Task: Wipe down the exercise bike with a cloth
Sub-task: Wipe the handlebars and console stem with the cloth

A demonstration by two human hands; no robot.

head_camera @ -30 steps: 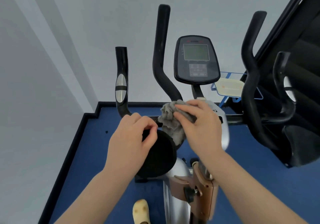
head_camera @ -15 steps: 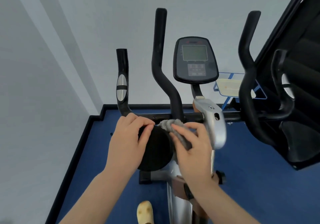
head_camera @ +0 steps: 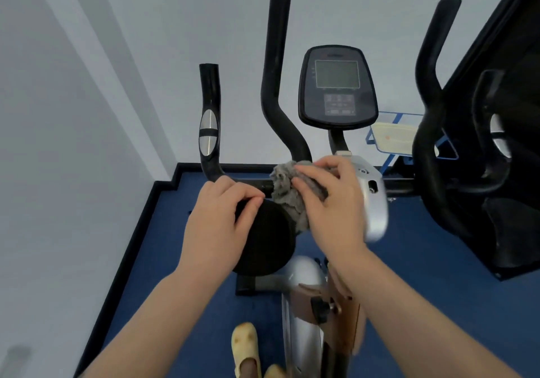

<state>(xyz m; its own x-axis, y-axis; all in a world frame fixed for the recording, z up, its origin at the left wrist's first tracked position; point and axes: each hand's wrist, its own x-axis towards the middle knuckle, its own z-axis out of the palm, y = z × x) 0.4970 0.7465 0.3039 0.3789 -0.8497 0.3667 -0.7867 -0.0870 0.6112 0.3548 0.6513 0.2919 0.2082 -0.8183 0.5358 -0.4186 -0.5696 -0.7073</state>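
The exercise bike stands in front of me, with a black console (head_camera: 337,87), curved black handlebars (head_camera: 274,85) and a silver stem cover (head_camera: 375,205). My left hand (head_camera: 217,225) grips the top edge of a round black disc (head_camera: 267,240) below the crossbar. A crumpled grey cloth (head_camera: 285,193) is pressed against the crossbar at the foot of the left handlebar, held by my right hand (head_camera: 330,202), whose fingers curl over it. Part of the cloth hangs down beside the disc.
A white wall closes the left and back. Blue floor (head_camera: 423,261) lies around the bike. Another black machine (head_camera: 502,144) stands close on the right. A blue rack with a pale tray (head_camera: 393,139) sits behind. My yellow shoe (head_camera: 245,348) is at the bottom.
My right hand moved the cloth down toward the disc, then back up onto the crossbar by the stem. My left hand stayed on the black disc.
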